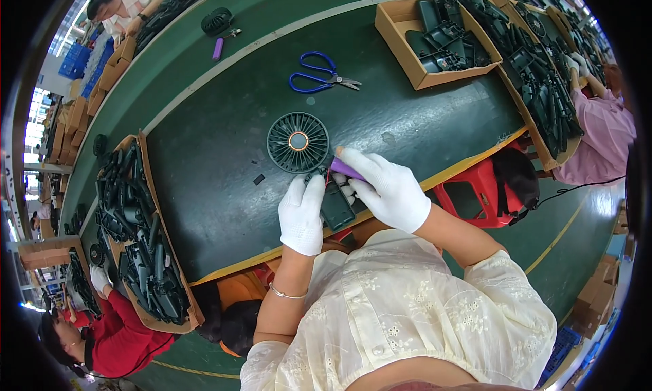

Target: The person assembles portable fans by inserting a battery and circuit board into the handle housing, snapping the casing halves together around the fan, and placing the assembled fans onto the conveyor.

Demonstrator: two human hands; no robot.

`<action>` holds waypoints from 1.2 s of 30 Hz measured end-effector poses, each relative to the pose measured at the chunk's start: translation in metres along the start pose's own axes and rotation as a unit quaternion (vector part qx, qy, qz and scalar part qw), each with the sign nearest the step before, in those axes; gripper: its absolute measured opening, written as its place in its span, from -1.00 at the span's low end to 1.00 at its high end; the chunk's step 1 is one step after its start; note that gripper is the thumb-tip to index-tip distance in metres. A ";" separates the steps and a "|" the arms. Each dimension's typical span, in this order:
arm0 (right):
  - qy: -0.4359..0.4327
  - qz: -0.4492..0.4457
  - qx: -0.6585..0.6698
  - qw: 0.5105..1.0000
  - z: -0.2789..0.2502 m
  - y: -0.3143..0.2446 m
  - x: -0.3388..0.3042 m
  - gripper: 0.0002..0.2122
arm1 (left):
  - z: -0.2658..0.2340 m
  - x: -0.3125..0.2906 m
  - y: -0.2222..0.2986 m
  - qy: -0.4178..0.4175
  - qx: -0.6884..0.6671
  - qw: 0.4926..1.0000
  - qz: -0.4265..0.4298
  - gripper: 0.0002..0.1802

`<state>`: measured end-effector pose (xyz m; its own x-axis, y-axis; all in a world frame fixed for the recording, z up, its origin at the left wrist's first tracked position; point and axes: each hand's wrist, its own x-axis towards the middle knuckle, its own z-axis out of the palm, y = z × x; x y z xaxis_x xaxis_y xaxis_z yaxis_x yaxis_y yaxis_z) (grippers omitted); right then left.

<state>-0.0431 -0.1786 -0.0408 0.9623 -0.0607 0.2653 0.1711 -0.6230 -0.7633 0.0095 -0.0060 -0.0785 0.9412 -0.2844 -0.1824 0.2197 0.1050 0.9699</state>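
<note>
While hands (394, 190) hold purple cylinder (346, 169), dark housing (338, 210) — fan (299, 141), scissors (335, 80)

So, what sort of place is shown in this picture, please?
Probably an assembly workshop for small fans. Cardboard boxes of dark plastic parts stand on and beside the green workbench, the gloved left hand and right hand are near a round fan head, and a person in red is nearby.

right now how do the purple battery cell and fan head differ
The battery cell is a slim cylinder; the fan head is a wider ribbed disc. The cell is purple, the fan head dark with a coppery ring. The right hand holds the cell; the fan head lies on the table. Both are near the left hand.
</note>
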 end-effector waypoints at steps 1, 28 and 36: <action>0.001 0.001 0.001 1.000 -0.004 0.000 0.001 -0.57 | -0.006 0.003 0.000 -0.001 0.001 1.000 0.000 -0.80; -0.165 -0.084 -0.009 0.983 -0.001 -0.019 -0.018 -0.86 | 0.013 -0.005 0.045 -0.015 -0.048 0.990 -0.129 -0.69; -0.201 -0.073 0.051 0.975 0.016 -0.012 -0.021 -0.90 | 0.013 -0.007 0.035 0.004 -0.134 0.983 -0.129 -0.71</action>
<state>-0.0623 -0.1573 -0.0465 0.9277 0.3470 0.1380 0.3129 -0.5205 -0.7945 0.0071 -0.0123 -0.0415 0.8474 -0.3270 -0.4183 0.5094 0.2789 0.8141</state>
